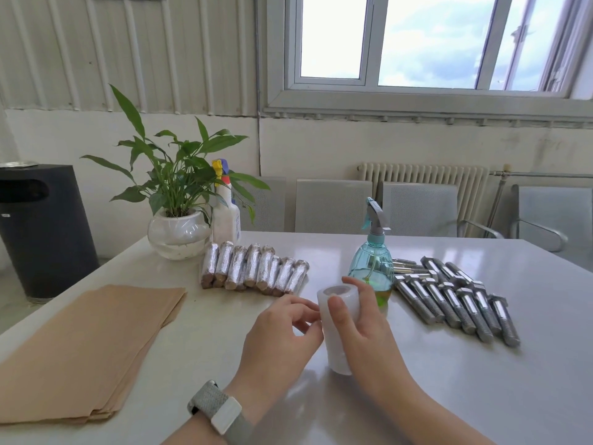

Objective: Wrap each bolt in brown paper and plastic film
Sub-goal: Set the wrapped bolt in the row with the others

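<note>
My right hand (362, 329) grips a roll of clear plastic film (333, 345) held upright just above the table, in the middle near me. The fingertips of my left hand (282, 335) pinch at the roll's left side. A stack of brown paper sheets (86, 348) lies flat at the left. Several wrapped bolts (253, 271) lie side by side in a row behind the hands. Several bare steel bolts (455, 303) lie in rows at the right.
On the white table (481, 380) a teal spray bottle (372, 264) stands just behind my right hand. A potted plant in a glass bowl (176, 232) and a white spray bottle (226, 213) stand at the back left. Metal chairs line the far edge; a black bin stands at the left.
</note>
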A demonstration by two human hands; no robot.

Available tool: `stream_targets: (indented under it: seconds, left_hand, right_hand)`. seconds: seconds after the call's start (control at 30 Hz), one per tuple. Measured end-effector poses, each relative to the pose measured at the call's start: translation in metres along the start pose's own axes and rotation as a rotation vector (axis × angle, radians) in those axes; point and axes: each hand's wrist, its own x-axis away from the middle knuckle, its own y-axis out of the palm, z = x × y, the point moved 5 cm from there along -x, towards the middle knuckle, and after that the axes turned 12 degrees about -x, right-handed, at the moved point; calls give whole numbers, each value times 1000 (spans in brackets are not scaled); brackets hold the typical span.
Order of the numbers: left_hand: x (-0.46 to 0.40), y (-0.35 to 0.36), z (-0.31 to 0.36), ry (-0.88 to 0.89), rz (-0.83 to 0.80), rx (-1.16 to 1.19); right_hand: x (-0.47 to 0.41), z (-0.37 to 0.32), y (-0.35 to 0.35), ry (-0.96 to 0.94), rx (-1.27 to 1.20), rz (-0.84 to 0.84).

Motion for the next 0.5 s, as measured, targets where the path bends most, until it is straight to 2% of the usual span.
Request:
stream_targets:
  seconds: [0.5]
  left_hand:
    - [3, 0, 0, -90, 10, -98]
  right_hand:
    - [-5, 2, -3, 10, 59, 43]
